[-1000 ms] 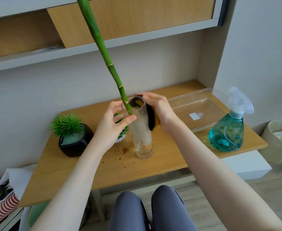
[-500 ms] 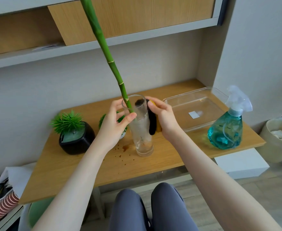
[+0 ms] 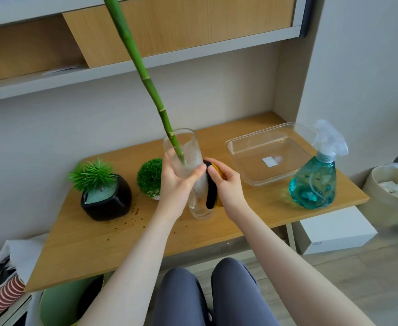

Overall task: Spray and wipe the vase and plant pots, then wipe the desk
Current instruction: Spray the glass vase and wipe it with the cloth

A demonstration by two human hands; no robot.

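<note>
While the left hand (image 3: 175, 184) wraps the clear glass vase (image 3: 188, 168), the bamboo stalk (image 3: 146, 81) runs out of sight overhead. The right hand (image 3: 227, 184) presses a black-and-yellow cloth (image 3: 212, 196) (mostly hidden) against it.

Bamboo stalk (image 3: 146, 81) top cut off by upper frame edge. Left hand (image 3: 175, 184) covers vase (image 3: 181, 149) mid-wall; fingers hidden behind glass. Cloth (image 3: 212, 194) largely hidden behind right hand (image 3: 228, 187). Round green plant's pot (image 3: 155, 196) mostly hidden by foliage and left wrist. Worktop (image 3: 252, 217) front-left corner: bin (image 3: 59, 304) beneath, partly concealed.
</note>
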